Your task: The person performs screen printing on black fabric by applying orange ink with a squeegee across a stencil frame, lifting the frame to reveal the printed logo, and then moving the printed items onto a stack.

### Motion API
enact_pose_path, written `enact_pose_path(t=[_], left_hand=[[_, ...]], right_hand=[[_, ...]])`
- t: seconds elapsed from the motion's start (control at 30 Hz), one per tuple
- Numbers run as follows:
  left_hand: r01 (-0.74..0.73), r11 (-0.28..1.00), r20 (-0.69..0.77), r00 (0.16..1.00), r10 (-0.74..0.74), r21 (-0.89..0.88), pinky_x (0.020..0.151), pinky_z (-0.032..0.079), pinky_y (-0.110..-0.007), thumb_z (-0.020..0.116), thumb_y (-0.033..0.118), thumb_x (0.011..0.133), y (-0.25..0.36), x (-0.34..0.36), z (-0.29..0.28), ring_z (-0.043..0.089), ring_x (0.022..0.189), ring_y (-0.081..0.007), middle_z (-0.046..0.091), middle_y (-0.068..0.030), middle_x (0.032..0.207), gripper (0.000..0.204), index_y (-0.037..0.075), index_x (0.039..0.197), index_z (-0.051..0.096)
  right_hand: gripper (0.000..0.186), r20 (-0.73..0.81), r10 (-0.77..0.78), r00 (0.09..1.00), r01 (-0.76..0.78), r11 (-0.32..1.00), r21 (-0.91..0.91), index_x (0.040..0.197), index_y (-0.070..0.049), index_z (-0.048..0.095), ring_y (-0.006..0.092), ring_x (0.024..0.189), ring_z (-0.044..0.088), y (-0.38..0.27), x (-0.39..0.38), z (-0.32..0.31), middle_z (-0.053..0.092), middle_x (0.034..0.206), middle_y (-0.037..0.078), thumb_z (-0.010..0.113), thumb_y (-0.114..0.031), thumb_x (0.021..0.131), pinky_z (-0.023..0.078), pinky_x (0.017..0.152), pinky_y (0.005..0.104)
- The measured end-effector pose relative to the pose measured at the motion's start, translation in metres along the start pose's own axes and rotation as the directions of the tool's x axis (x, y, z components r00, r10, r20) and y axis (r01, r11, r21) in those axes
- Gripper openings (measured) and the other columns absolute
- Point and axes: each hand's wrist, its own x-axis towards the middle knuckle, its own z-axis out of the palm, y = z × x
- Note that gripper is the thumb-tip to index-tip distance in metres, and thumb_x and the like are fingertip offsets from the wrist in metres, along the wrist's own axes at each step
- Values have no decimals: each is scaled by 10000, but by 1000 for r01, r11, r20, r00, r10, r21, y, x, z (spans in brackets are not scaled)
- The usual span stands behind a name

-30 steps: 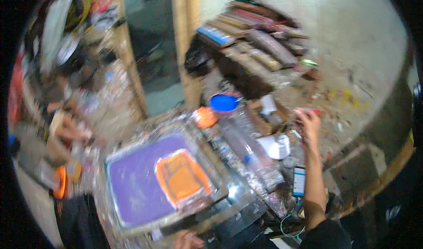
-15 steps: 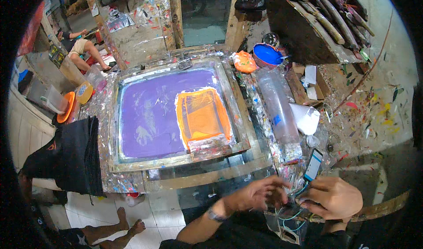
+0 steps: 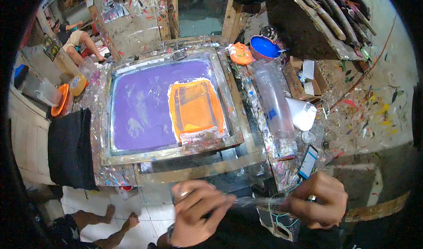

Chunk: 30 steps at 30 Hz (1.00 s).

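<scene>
My left hand [image 3: 198, 211] and my right hand [image 3: 319, 198] are held apart near the table's front edge, both smeared by motion. Between them a thin clear strip [image 3: 257, 201] is stretched, its ends pinched in the fingers of each hand; its exact kind is too blurred to tell. Just beyond the right hand lies a phone [image 3: 308, 161] with a lit screen. A thin teal cable [image 3: 288, 225] loops below the strip. A wooden-framed printing screen [image 3: 136, 90] with purple mesh and an orange-inked patch [image 3: 198, 108] rests on the table, untouched.
Black folded fabric [image 3: 70, 147] hangs over the table's left side. Along the right stand a clear plastic roll [image 3: 274, 103], a white cone-shaped thing [image 3: 302, 113] and a blue paint bowl [image 3: 265, 48]. Another person's legs [image 3: 99, 224] show at lower left; a seated person [image 3: 81, 42] is farther back.
My left hand has moved left and down, away from the right, and its open fingers have closed. The clear strip now shows stretched between both hands. The view has shifted slightly.
</scene>
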Motion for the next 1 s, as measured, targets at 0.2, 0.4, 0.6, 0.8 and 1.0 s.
enact_pose_path(t=[0.2,0.4,0.6,0.8,1.0], left_hand=[[-71,990,-124,988,87,125,882,478,-411,812,173,704,-3,-33,-39,628,861,-291,626,-113,1031,393,103,1065,672],[-110,980,-202,969,143,168,869,480,-394,810,177,699,-9,-48,-52,625,861,-265,621,-101,1002,395,93,1049,647],[-264,954,-253,922,293,143,855,481,-376,809,182,694,-14,-33,-44,623,862,-239,615,-89,974,401,82,1034,621],[-360,893,-282,916,284,-269,819,460,-356,796,140,719,38,109,45,597,817,-207,601,-63,874,301,77,951,616],[-155,716,-60,986,156,-681,779,436,-266,714,327,880,89,301,166,549,840,-109,619,-23,860,320,23,939,630]], right_hand=[[198,-479,-309,822,467,846,256,778,-41,724,128,572,540,-14,10,12,601,668,13,783,3,594,377,429,257],[131,-727,-237,645,560,793,239,636,-103,615,111,558,494,-21,11,41,554,611,-28,693,-1,663,433,623,334],[106,-864,237,445,437,785,440,763,-81,570,157,641,494,57,-15,62,540,738,38,660,-52,810,424,625,309],[143,-771,628,103,170,753,636,883,-48,570,115,707,493,95,-74,63,578,874,48,706,-80,850,417,611,255],[170,-786,617,31,-18,787,617,888,-30,515,137,683,477,88,-122,44,505,799,53,667,-107,878,397,606,277]])
